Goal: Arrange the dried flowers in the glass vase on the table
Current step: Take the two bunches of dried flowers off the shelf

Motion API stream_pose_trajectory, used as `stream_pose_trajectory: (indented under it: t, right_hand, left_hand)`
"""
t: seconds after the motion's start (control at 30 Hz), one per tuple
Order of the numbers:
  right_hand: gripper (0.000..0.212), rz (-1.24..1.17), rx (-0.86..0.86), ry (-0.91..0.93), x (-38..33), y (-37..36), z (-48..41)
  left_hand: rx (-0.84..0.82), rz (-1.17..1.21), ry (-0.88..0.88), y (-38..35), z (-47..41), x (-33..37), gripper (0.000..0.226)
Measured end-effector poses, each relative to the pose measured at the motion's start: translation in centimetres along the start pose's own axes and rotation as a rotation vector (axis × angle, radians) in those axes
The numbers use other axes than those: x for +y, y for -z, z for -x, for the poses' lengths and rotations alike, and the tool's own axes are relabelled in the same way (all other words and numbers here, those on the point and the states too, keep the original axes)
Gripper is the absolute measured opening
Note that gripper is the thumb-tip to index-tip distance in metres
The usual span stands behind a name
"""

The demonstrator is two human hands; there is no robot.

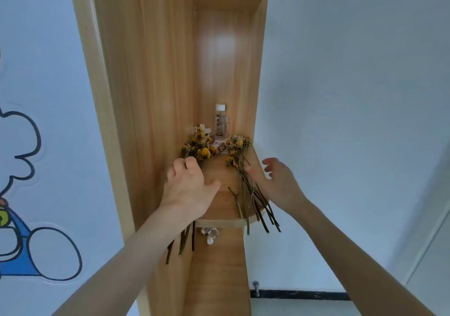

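1. Head view: left hand has its fingers curled around the brown stems of a bunch of dried yellow flowers. The heads lie at the back left of the shelf and the stem ends stick out below the wrist.
2. Right hand is spread and holds nothing, with its thumb touching a second loose bunch of dried yellow flowers.
3. That bunch lies flat on the light wooden shelf board, its stems overhanging the front edge.
4. Clear plastic bottle with a white cap stands upright at the back. It has a vertical dark-character label, too small to read.
5. Blue-outlined cartoon wall sticker is far left.
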State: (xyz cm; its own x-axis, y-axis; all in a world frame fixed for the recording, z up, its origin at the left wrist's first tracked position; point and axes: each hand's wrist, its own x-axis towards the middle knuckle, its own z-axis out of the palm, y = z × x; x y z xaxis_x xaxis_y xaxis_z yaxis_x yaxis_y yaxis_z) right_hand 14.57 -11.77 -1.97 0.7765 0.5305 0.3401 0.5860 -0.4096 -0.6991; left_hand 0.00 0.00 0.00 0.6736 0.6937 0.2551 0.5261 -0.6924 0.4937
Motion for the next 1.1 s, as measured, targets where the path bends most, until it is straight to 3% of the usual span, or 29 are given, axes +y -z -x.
stream_pose_trajectory:
  t: [0.1, 0.23, 0.4, 0.6, 0.97, 1.1]
  right_hand:
    - [0.09, 0.271, -0.185, -0.086, -0.8, -2.0, -2.4]
    - [0.099, 0.422, -0.247, -0.186, -0.6, -4.5, -3.9]
    - [0.084, 0.462, -0.231, -0.218, -0.6, -5.7, -5.2]
    - [0.039, 0.395, -0.212, -0.226, -0.8, -6.4, -6.3]
    - [0.039, 0.464, -0.29, -0.296, -1.0, -7.1, -8.1]
    - [0.035, 0.338, -0.297, -0.275, -0.8, -6.3, -8.5]
  left_hand:
    - [-0.091, -0.175, 0.184, -1.6, -2.6, 0.0, 0.071]
    - [-0.095, -0.354, 0.235, -4.1, -4.4, -0.3, 0.081]
    - [-0.15, -0.499, 0.279, -5.4, -6.0, -0.4, 0.078]
    - [-0.148, -0.369, 0.32, -5.3, -7.6, -0.9, 0.059]
    - [-0.146, -0.287, 0.336, -5.2, -8.9, -1.9, 0.049]
    - [-0.16, -0.257, 0.358, -5.5, -9.2, -1.8, 0.049]
